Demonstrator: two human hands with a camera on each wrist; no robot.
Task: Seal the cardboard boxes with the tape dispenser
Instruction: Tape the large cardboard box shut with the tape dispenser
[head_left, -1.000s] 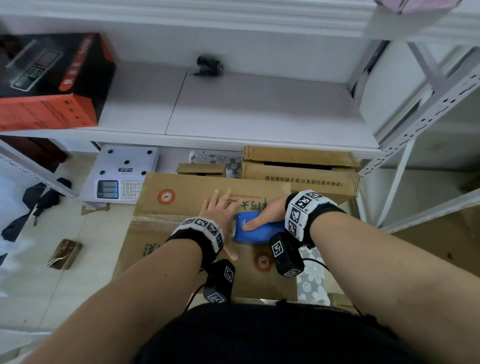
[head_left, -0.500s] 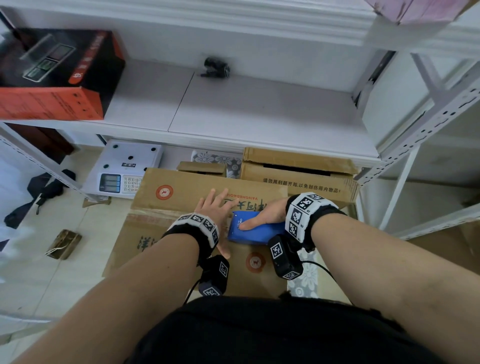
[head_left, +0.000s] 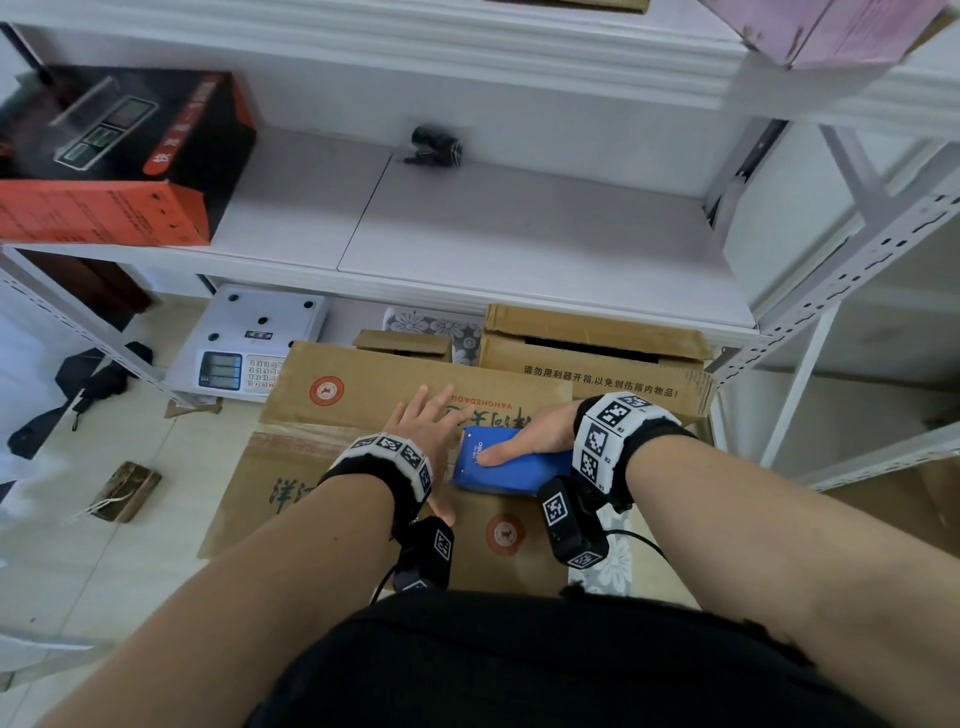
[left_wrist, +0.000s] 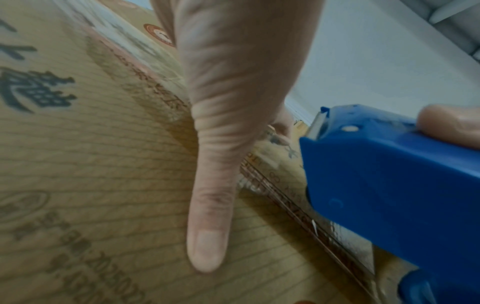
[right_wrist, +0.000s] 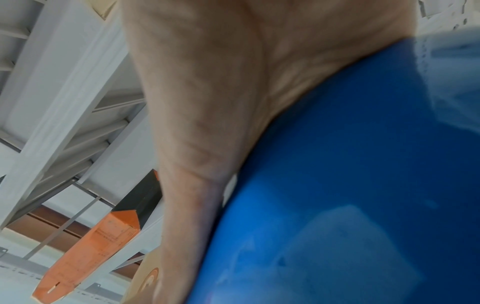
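A large brown cardboard box with printed characters and red round logos lies on the floor in front of me. My left hand lies flat on its top with fingers spread, the thumb stretched along the flap beside the centre seam. My right hand grips the blue tape dispenser, which sits on the seam just right of the left hand. In the left wrist view the blue tape dispenser shows its metal blade at the front. The right wrist view is filled by my palm and the blue dispenser.
A second cardboard box with open flaps stands behind, under the white shelf. A white digital scale sits on the floor at left. An orange-and-black carton rests on the shelf. A metal rack post rises at right.
Both hands and the dispenser have shifted slightly left along the seam; the head view has tilted up a little.
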